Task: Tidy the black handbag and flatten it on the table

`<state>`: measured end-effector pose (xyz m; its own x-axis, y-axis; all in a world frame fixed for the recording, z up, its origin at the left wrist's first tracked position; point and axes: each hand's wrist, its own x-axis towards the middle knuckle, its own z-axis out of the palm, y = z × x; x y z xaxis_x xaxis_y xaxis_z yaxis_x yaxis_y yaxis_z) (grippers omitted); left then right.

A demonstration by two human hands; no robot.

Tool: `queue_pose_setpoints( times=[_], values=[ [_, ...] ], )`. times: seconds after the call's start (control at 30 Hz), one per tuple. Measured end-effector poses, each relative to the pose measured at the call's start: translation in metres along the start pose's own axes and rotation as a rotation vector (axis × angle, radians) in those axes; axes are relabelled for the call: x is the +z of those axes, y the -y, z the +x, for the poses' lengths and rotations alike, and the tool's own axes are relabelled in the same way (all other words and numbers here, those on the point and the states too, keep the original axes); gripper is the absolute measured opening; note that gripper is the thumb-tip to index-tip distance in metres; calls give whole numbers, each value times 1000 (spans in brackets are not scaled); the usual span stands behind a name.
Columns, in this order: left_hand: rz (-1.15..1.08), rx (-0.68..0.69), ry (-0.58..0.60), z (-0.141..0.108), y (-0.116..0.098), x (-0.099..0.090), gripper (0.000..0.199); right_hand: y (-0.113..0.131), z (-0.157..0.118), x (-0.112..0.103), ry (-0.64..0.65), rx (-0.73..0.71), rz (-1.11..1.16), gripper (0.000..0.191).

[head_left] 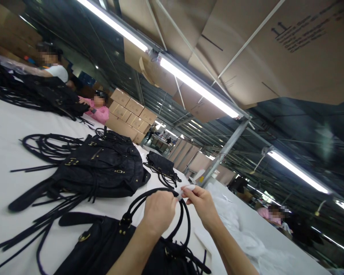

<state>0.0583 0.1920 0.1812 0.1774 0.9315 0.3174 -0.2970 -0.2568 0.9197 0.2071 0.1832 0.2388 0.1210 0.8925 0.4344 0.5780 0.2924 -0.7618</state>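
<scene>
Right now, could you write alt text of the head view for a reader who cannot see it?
Two bare hands work at a black handbag's handle: the left hand grips it, the right hand pinches a small white piece at it. The handbag lies on a white table with more black bags and straps behind; other people work nearby.
</scene>
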Motion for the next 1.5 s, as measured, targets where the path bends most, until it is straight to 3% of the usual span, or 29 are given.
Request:
queue_pose_setpoints(
  times=[0.1, 0.2, 0.3, 0.4, 0.5, 0.57, 0.7, 0.8, 1.07, 1.5],
  values=[
    [204, 197, -132, 2, -12, -15, 13, 4, -7, 1, 41, -7, 56, 47],
    [356, 341, -100, 7, -7, -13, 17, 7, -13, 2, 65, -6, 81, 50],
    [382, 321, -32, 9, 3, -3, 20, 9, -17, 2, 102, -5, 82, 49],
    [388, 279, -86, 7, 6, 3, 22, 9, -21, 4, 112, -45, 100, 48],
    [367, 244, -144, 6, 5, 6, 21, 8, -26, 7, 15, -90, 106, 45],
    [347, 235, -159, 6, 6, 7, 20, 8, -30, 9, -7, -20, 158, 47],
    [287, 245, -151, 7, 8, 7, 15, 13, -33, 12, 100, 224, 297, 55],
    [248, 265, -147, 8, 10, 6, 11, 18, -32, 13, 131, 303, 311, 61],
    [204, 298, -131, 11, 13, 3, 10, 21, -28, 13, 174, 230, 301, 63],
    [206, 416, -93, 13, 19, 0, 17, 23, -23, 20, 148, 296, 289, 64]
  ],
)
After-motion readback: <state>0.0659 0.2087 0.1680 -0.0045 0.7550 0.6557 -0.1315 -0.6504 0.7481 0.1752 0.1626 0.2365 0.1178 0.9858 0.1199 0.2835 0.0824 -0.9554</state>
